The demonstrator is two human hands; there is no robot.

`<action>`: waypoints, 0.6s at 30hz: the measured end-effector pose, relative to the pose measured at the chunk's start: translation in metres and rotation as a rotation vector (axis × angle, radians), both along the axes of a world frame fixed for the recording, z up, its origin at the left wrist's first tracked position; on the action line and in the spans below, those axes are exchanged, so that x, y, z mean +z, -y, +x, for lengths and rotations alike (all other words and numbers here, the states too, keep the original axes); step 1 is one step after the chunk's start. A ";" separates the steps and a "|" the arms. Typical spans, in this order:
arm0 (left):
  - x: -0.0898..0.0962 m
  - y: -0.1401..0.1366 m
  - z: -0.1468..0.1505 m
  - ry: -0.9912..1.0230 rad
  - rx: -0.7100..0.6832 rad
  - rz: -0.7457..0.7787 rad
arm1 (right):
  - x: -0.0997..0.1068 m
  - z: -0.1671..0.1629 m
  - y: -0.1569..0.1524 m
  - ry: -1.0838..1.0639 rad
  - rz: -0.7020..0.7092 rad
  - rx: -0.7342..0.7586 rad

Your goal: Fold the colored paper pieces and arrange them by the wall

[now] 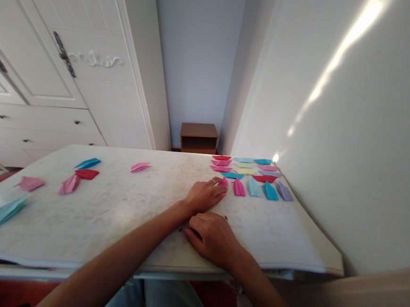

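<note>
My left hand (205, 194) reaches across the table, its fingertips closed on a bright pink origami piece (223, 185) lying flat. That piece stands at the left end of a row with a magenta origami piece (239, 187), a pale blue one (254, 186), a blue one (270, 191) and a lavender one (285, 191). Behind this row, several more folded papers lie sideways in stacked lines, among them a red one (264, 178) and a teal one (232, 175). My right hand (214, 237) rests nearer the front edge with curled fingers, apart from the papers.
Loose origami pieces lie on the left of the white table (114, 222): teal (5, 212), pink (31, 184), red (87, 174), blue (87, 163) and another pink (140, 167). A white wardrobe (134, 96) stands behind left, a brown cabinet (199, 130) beyond, a wall (367, 161) at right.
</note>
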State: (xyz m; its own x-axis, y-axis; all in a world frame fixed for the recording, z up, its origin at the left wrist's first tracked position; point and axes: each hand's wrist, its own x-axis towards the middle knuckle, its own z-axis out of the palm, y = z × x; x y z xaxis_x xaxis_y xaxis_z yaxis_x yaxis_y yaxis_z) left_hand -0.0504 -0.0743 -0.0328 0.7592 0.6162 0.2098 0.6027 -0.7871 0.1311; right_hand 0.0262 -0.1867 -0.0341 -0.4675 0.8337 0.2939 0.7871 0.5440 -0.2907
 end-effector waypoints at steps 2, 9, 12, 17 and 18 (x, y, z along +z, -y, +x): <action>0.000 0.000 0.000 0.035 -0.004 -0.019 | 0.001 0.000 0.000 -0.007 -0.011 0.001; -0.001 0.006 -0.014 0.201 -0.038 -0.066 | 0.003 0.003 0.000 -0.078 -0.057 0.002; 0.000 0.010 -0.032 0.218 -0.019 -0.052 | 0.002 0.004 -0.001 -0.126 -0.094 0.004; 0.009 0.025 -0.079 0.260 0.035 -0.048 | -0.002 0.006 -0.001 -0.147 -0.158 -0.003; 0.011 0.029 -0.091 0.264 0.054 -0.057 | -0.003 0.007 -0.001 -0.151 -0.168 -0.005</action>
State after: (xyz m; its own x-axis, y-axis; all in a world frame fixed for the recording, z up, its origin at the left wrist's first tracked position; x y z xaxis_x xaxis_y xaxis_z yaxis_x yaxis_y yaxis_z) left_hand -0.1409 -0.1032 -0.0221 0.6484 0.6709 0.3598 0.5827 -0.7415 0.3326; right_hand 0.0331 -0.1855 -0.0368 -0.4241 0.8792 0.2172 0.7304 0.4739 -0.4919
